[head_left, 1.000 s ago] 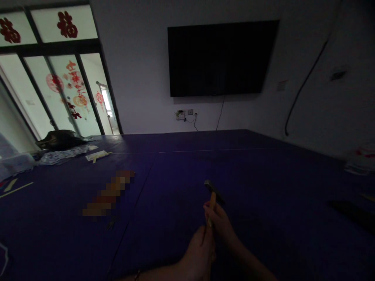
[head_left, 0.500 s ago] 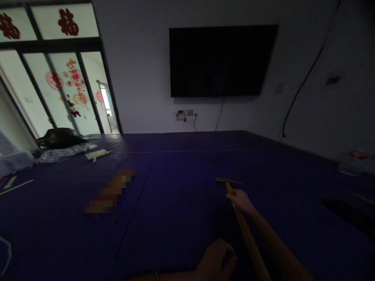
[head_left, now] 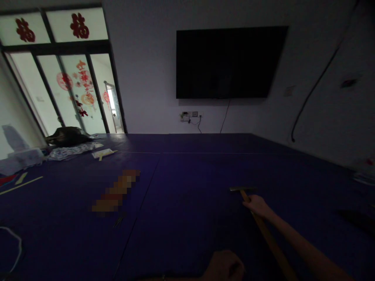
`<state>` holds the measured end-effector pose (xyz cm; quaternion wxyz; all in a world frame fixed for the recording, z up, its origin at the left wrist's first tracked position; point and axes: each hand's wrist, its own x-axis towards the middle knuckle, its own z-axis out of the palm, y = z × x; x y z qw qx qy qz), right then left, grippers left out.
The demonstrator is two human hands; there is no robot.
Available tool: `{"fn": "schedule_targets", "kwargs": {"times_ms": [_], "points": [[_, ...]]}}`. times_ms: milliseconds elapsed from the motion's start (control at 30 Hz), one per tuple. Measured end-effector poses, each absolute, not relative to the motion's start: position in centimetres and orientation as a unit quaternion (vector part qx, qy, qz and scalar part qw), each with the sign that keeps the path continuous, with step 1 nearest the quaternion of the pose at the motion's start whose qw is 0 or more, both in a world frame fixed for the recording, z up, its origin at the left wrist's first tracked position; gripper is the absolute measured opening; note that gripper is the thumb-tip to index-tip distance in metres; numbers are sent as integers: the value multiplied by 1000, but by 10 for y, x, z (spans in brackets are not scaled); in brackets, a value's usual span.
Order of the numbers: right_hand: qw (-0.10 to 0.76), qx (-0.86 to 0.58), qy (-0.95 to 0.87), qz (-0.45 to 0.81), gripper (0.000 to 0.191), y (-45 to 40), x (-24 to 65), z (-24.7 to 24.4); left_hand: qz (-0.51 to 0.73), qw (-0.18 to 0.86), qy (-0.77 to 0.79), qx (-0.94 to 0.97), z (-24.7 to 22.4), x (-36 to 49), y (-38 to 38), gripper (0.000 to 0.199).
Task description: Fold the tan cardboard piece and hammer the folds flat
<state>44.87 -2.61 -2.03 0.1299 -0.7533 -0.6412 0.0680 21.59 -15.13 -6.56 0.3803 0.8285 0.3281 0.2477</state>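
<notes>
My right hand (head_left: 258, 207) is wrapped round the wooden handle of a hammer (head_left: 270, 238), close below its head. The narrow metal head lies crosswise just beyond my fingers, low over the dark blue tabletop (head_left: 187, 195). From the hand the long handle slants back to the lower right edge of the view. My left hand (head_left: 224, 265) is loosely curled at the bottom edge, to the left of the handle and apart from it. Nothing shows in its fingers, though the light is dim.
A pixelated orange-brown strip (head_left: 117, 191) lies left of centre, with a small dark item (head_left: 119, 220) beside it. A black bag (head_left: 68, 136) and plastic packaging (head_left: 73, 151) sit at the far left. A white cord (head_left: 20, 244) curls at the lower left. A television (head_left: 231, 62) hangs ahead.
The whole scene has shifted right in view as the camera turned left. The hammer and both hands appear farther right and slightly lower. The right hand's grip is unchanged.
</notes>
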Motion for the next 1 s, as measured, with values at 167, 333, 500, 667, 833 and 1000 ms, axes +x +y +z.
{"fn": "schedule_targets", "kwargs": {"times_ms": [167,333,500,667,833,1000], "points": [[114,-753,-644,72,22,-21,455,-25,246,375,329,831,-66,217,-152,20],[114,-751,-646,81,21,-19,458,-27,231,372,337,833,-66,218,-152,21],[115,-745,-650,91,21,-18,461,-27,233,377,333,832,-65,218,-153,21],[115,-730,-666,97,20,-17,465,-30,237,365,324,840,-65,219,-152,21],[110,-707,-692,100,20,-15,468,-31,235,357,309,849,-65,218,-151,20],[105,-697,-703,95,18,-15,471,-33,237,341,304,857,-63,218,-151,20]]}}
